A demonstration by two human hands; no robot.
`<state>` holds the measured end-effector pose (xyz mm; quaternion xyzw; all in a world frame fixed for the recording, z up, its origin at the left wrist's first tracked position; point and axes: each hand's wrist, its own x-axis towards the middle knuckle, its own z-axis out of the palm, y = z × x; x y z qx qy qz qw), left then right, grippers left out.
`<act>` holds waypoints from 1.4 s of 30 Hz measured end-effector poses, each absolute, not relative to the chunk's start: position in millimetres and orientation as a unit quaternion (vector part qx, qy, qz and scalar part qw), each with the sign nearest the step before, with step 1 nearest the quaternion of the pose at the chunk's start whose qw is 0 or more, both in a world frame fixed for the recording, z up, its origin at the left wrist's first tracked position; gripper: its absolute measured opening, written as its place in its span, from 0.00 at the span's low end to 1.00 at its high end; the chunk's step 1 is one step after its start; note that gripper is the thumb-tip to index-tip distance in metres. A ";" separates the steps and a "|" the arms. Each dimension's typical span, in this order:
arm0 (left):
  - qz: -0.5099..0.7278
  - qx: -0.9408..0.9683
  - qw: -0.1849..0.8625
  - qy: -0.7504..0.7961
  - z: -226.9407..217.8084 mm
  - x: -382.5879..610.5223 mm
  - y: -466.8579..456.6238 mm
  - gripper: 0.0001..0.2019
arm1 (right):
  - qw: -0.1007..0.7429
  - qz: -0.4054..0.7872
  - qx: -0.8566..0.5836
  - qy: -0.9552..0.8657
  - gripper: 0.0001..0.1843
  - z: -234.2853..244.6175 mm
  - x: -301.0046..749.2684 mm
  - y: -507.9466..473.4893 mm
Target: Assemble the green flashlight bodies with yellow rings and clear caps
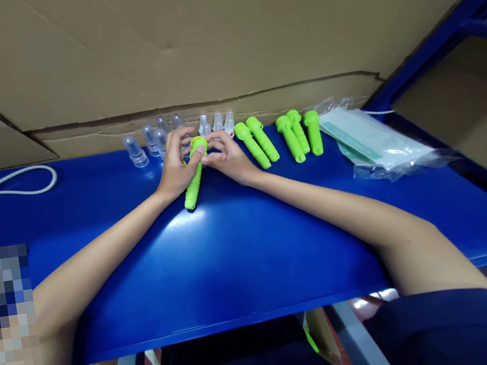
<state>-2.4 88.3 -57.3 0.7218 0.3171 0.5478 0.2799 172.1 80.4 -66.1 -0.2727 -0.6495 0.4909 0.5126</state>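
A green handle (194,186) is pinched by the left hand (176,163), grip closed. The right hand (229,159) is half-curled at its head, its hold unclear. Clear caps (135,152) are stood behind.

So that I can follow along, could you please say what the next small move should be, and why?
Perhaps steady the green torch-shaped piece with the left hand and turn its wide end with the right hand, since both hands are gathered around that end.
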 end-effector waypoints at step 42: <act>0.492 0.618 0.492 0.367 -38.0 13.8 62.6 0.21 | 0.533 0.271 -0.368 -0.712 0.31 -60.0 178.4 74.2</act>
